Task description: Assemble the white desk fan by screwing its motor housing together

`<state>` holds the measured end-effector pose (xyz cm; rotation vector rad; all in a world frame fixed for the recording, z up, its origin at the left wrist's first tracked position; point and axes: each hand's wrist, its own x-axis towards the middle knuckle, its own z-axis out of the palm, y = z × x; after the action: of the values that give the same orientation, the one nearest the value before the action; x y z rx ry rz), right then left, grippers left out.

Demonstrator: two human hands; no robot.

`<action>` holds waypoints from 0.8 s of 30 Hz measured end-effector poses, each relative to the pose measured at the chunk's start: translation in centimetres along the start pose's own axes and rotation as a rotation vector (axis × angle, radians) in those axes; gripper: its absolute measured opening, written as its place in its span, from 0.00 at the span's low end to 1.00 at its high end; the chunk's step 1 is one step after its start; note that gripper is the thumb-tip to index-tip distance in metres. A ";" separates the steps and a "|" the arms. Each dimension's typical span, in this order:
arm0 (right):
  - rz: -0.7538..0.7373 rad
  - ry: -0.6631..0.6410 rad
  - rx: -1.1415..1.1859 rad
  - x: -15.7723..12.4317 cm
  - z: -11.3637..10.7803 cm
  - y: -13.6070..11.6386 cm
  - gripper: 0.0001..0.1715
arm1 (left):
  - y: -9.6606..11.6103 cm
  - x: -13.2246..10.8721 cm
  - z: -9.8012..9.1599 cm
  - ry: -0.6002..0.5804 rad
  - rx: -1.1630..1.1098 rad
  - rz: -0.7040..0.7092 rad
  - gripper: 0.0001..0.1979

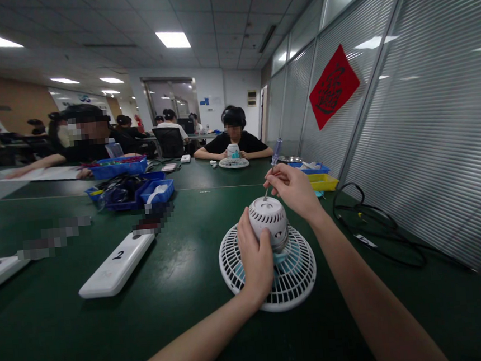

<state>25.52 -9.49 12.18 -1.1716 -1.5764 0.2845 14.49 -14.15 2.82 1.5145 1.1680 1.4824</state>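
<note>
A small white fan lies face down on the table, its round grille [294, 291] flat and its motor housing [264, 215] pointing up. My left hand [258, 257] is wrapped round the near left side of the housing, thumb and fingers against it. Pale blue blades show through the grille. Above the housing, my right hand [292, 187] pinches a screwdriver [277, 152] with a clear bluish handle. Its shaft slants down between the fingers, and the tip meets the top of the housing, near a recess there.
White power-bank-like devices [115, 267] lie on the green table [186, 331] at left. Blue bins [157, 192] with parts stand behind them. At right are a yellow tray [324, 182] and a coiled black cable [379, 222]. Across sits a person [254, 143] with another fan [234, 162].
</note>
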 end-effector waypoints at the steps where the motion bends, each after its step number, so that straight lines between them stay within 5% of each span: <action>1: -0.001 0.003 0.007 0.0 0.0 0.0 0.03 | 0.0 0.0 0.0 -0.001 -0.001 -0.002 0.27; 24: 0.048 -0.047 0.050 -0.1 0.2 0.0 0.03 | 0.0 0.1 0.1 0.007 -0.008 0.008 0.28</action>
<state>25.30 -9.46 12.08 -1.1729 -1.5742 0.3831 14.55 -14.06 2.86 1.5116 1.1598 1.4969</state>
